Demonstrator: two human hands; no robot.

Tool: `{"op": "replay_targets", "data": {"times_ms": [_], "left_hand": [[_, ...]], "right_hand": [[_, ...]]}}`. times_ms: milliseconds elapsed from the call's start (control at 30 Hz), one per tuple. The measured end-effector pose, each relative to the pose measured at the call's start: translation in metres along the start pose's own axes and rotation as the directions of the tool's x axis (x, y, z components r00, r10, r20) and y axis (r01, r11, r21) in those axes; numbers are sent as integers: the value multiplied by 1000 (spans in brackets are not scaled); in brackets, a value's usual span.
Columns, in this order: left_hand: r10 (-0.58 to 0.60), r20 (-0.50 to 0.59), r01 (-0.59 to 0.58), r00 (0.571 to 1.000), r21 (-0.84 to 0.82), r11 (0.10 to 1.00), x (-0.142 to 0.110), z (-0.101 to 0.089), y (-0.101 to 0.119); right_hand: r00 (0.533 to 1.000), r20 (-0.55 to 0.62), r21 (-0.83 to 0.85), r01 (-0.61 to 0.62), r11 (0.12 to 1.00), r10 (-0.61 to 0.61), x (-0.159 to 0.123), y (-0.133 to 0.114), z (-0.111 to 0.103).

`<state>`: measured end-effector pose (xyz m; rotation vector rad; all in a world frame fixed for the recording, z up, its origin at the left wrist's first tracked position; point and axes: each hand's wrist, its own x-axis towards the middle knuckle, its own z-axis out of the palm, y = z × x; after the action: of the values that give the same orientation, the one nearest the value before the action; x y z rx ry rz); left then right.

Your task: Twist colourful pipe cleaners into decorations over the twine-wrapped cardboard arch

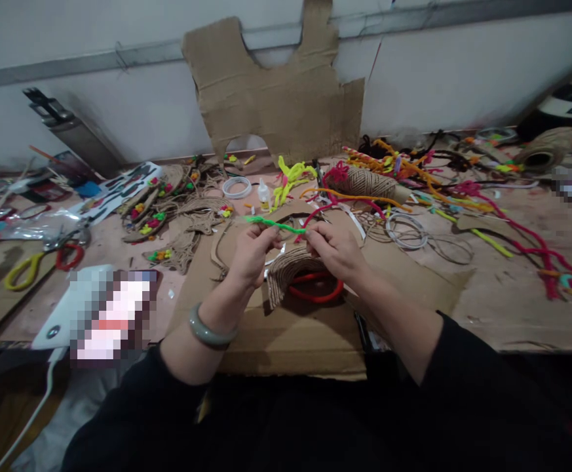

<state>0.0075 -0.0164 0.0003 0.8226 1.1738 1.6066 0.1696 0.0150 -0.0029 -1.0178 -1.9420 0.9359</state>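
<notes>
A short bright green twisted cord (286, 227) is stretched between my two hands above the cardboard. My left hand (252, 252) pinches it near its left end, which sticks out past the fingers. With thumb and fingers closed, my right hand (332, 248) grips the other end. Below them lies a curved piece wrapped in brown twine (286, 274), with red-orange scissor-like loops (318, 292) partly under it; what these belong to is hidden. A cardboard sheet (413, 282) lies under everything here.
Behind stand a small glue bottle (263, 192), tape rolls (236, 188) and a twine spool (364, 183). Coloured cords (492, 210) sprawl at right. Twine decorations (143, 210), yellow-handled scissors (23, 272), a power bank (69, 305) and a phone (116, 318) lie at left. Cut cardboard (276, 92) leans against the wall.
</notes>
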Motion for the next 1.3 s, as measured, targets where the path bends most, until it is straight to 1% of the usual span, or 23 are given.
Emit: {"op": "replay_targets", "data": {"times_ms": [100,167,233,333,400,467,567,667,767,833,867,900,967,1033,1067,1100,1133,1200,1233,1267,1300], "left_hand": [[24,-1,-24,1000,-7,1000,0,0,-1],[-3,2,3,1000,-7,1000,1,0,0],[-39,4,39,999,-3,999,0,0,0],[-91,17,91,996,-25,996,0,-1,0],[-138,32,139,990,-36,990,1,-1,0],[-166,36,167,985,-35,985,2,-2,0],[-170,20,170,985,-30,985,3,-2,2],[-177,9,177,984,-38,983,3,-2,5],[-178,23,178,984,-28,984,2,-1,7],[-162,40,163,986,-3,987,1,-1,8],[-146,51,146,988,11,989,1,0,8],[-119,63,117,991,26,993,0,0,8],[-41,107,34,993,64,997,-1,-1,9],[33,160,-49,987,95,994,-3,-3,10],[60,182,-80,981,102,992,-5,-4,10],[79,198,-101,977,101,990,-6,-5,11],[94,206,-114,974,89,990,-6,-6,12],[122,203,-134,971,43,990,-7,-7,13],[133,194,-138,972,14,990,-6,-7,14],[133,179,-133,975,-15,991,-5,-7,16],[120,157,-114,980,-43,993,-4,-7,17]], "right_hand": [[996,49,102,-85,991,80,1,2,2],[996,48,120,-85,989,80,2,3,3],[999,21,74,-45,996,44,2,4,3],[998,-25,-77,58,995,-60,1,3,2],[990,-29,-171,131,976,-138,1,3,1],[982,-6,-229,183,956,-189,0,2,1],[978,12,-269,203,942,-207,-1,2,1],[982,6,-264,184,947,-190,-1,3,1],[994,-14,-165,100,981,-104,0,4,0],[1000,6,-13,-7,1000,7,3,3,-1],[996,37,86,-78,993,75,4,2,-1],[986,81,186,-160,969,147,5,1,-1],[939,189,345,-336,876,286,7,-1,-1],[879,294,409,-471,782,375,7,-4,-1],[856,344,415,-508,755,386,6,-5,-1],[839,399,416,-525,743,370,4,-5,-1],[827,456,420,-526,740,330,2,-6,-1],[799,564,454,-513,729,210,-1,-6,-1],[789,593,483,-506,715,158,-2,-6,0],[792,598,512,-498,700,127,-3,-5,0],[809,575,536,-484,692,121,-3,-5,1]]}}
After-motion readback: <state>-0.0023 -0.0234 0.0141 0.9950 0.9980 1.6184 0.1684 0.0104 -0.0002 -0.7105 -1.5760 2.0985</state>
